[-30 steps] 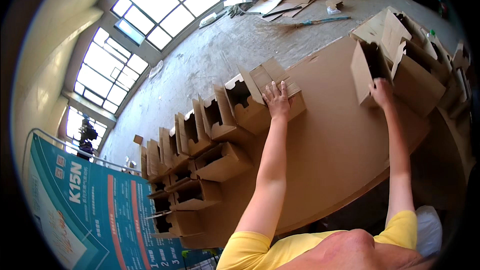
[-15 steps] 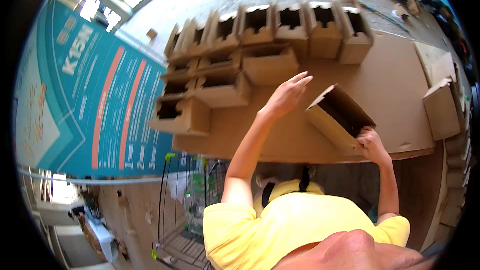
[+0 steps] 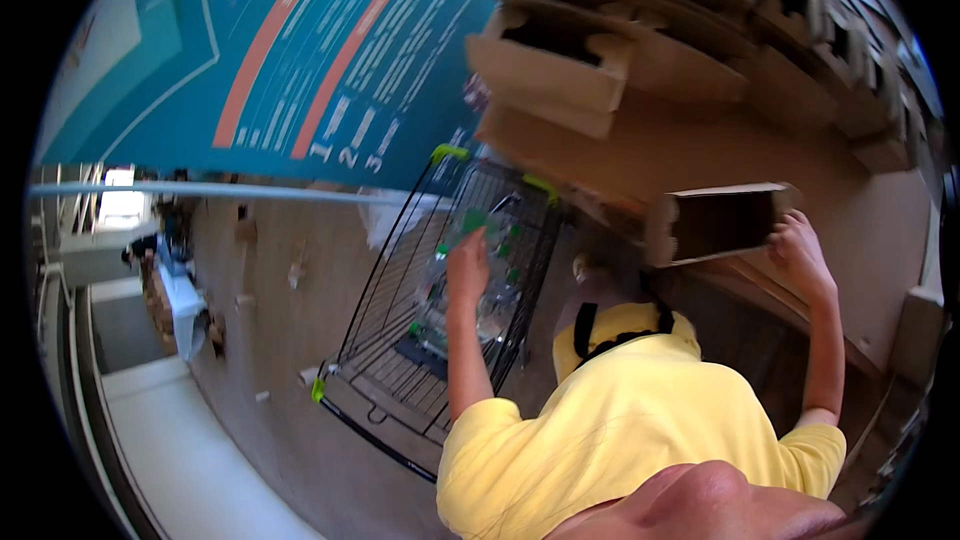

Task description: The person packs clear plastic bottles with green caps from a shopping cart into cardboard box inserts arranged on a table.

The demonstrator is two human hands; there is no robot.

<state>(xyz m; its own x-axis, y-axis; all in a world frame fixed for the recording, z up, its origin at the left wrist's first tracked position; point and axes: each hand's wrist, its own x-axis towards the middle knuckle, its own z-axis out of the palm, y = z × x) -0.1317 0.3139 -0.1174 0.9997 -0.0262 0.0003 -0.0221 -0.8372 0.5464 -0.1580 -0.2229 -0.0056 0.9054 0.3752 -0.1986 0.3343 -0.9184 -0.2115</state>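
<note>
jutting left from the right grip (image 3: 798, 250) is a carton (image 3: 722, 224).

Interior of the held carton (image 3: 725, 224) lost in shadow. Left hand (image 3: 468, 265) over the wire cart (image 3: 380, 441): whether its fingers grip anything is unclear; its forearm hides some clear bottles (image 3: 492, 312). Teal banner (image 3: 330, 50) and the rows of cartons (image 3: 700, 55) cropped above; small print blurred.

One box (image 3: 722, 227) is being held over the near edge of the worktop (image 3: 860, 240); at least seven more boxes (image 3: 550, 85) are crowding its left and far edges; one cart (image 3: 395, 390) and one banner (image 3: 330, 50) are standing off its near left corner.
</note>
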